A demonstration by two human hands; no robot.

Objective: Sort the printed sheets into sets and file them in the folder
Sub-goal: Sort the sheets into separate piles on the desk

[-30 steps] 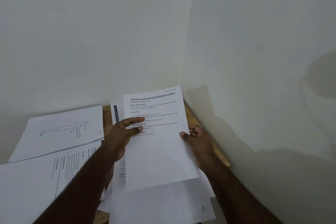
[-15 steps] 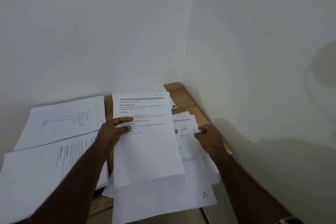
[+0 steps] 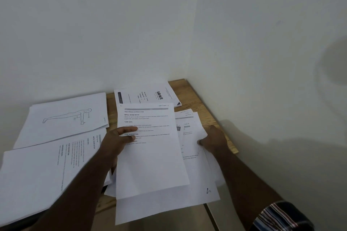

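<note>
My left hand (image 3: 117, 143) grips a white printed sheet headed with bold section titles (image 3: 150, 148), thumb curled over its printed face and the other fingers hidden beneath its left edge. I take this sheet as my landmark. Just right of it, my right hand (image 3: 214, 140) pinches the right edge of a fanned stack of white printed pages (image 3: 189, 133), fingers curled round the paper; those pages lie partly under the landmark sheet. Beyond the landmark's top edge lies a white sheet with a bold slanted logo and a dark bar (image 3: 144, 94), turned sideways. Under the landmark's near edge sticks out a large blank white sheet with a small pen mark at its corner (image 3: 169, 204). To the landmark's left lies a white sheet with a line drawing of a figure in a push-up pose (image 3: 65, 118), and nearer me on that side a white text sheet turned sideways (image 3: 47, 170), overlapped by the drawing sheet's pile. All rest on a light wooden table (image 3: 199, 99) set into a corner of white walls (image 3: 93, 33).
</note>
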